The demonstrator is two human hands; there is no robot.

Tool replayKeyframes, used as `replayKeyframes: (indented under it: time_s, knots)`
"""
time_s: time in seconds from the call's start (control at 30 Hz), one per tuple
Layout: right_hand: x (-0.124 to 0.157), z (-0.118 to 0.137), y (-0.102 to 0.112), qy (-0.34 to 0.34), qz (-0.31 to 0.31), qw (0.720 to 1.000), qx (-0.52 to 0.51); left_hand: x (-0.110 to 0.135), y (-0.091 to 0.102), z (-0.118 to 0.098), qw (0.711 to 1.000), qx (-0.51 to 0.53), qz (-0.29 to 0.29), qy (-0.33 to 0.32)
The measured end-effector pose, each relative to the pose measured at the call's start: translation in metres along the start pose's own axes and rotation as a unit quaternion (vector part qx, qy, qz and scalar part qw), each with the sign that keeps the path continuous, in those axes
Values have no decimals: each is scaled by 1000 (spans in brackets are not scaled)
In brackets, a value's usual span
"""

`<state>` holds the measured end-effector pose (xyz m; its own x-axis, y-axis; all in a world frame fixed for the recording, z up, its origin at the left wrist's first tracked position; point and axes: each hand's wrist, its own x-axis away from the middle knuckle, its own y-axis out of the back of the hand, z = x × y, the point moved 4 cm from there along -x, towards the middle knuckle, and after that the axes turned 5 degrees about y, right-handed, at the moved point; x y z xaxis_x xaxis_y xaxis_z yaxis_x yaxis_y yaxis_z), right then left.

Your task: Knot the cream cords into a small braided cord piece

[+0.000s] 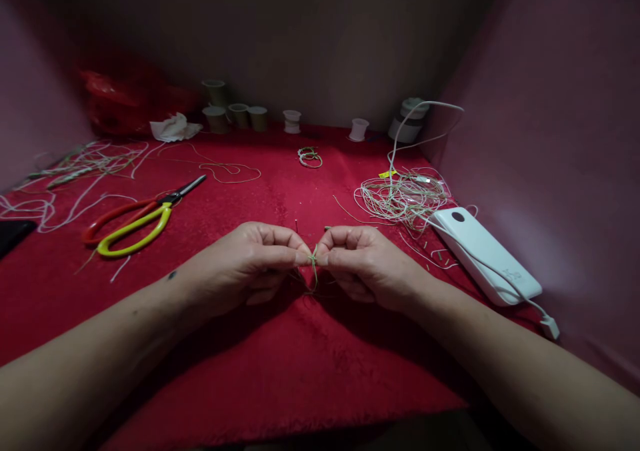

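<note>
My left hand point(250, 261) and my right hand point(363, 261) meet over the middle of the red cloth point(280, 384), fingertips almost touching. Both are closed in a pinch on a short piece of thin greenish cord point(314, 264), which hangs down between them with loose ends trailing onto the cloth. Just behind my fingers a small dark pin or needle point(297, 225) stands up. What the cord is knotted into is too small to make out.
Scissors with red and yellow handles point(135, 224) lie at the left. A tangle of pale cord point(400, 198) and a white power bank point(487, 254) with its cable sit at the right. Several small spools point(240, 114), a finished cord loop point(310, 156), a tissue point(173, 128) and loose threads point(75, 164) lie behind.
</note>
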<state>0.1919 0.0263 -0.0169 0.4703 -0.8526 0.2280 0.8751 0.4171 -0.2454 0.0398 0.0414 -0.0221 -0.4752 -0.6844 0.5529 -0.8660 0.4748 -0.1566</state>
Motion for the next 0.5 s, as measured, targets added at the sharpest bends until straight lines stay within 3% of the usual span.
replayKeyframes:
  time_s: [0.5]
  knots:
    - [-1,0,0,-10,-14,1000,24,0,0,-3,998,-54,-12,-36]
